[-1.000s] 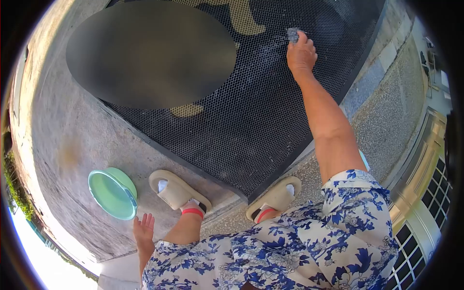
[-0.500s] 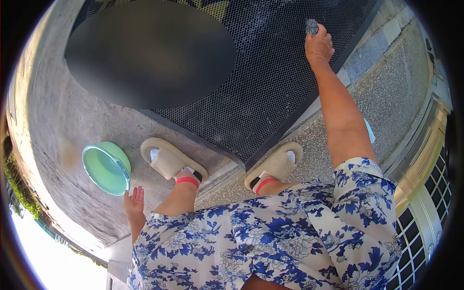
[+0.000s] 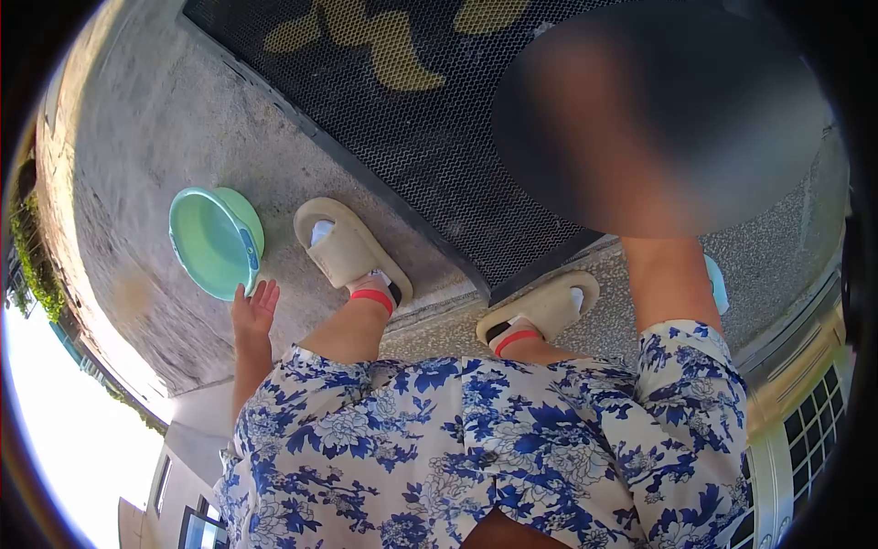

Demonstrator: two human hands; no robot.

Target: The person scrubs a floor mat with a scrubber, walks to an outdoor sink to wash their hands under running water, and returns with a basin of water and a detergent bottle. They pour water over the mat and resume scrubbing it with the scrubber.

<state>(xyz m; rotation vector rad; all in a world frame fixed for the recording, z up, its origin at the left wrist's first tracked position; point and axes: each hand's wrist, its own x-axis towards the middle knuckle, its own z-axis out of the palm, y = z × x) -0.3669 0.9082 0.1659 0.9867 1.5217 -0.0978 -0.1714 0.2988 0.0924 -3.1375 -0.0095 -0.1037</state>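
My right hand (image 3: 578,66) reaches out over the black mesh mat (image 3: 412,151), mostly hidden by a blurred oval. A bit of a grey steel wool scrubber (image 3: 542,29) shows at the oval's edge, by the fingers. My left hand (image 3: 255,309) is open with its fingers spread and holds nothing. Just beyond its fingertips is a light green plastic basin (image 3: 215,242), standing on the concrete. Yellow shapes (image 3: 402,59) mark the mat's surface.
My feet in beige slippers (image 3: 343,242) stand at the mat's near corner. Concrete ground (image 3: 174,137) lies to the left, and speckled paving (image 3: 759,274) to the right. A pale blue object (image 3: 716,285) is partly hidden behind my right forearm. Gridded doors (image 3: 814,421) stand at far right.
The view has shifted, bringing more of the mat's yellow shapes into sight. The blurred oval has moved from the left onto my right hand. My left hand stays open near the basin.
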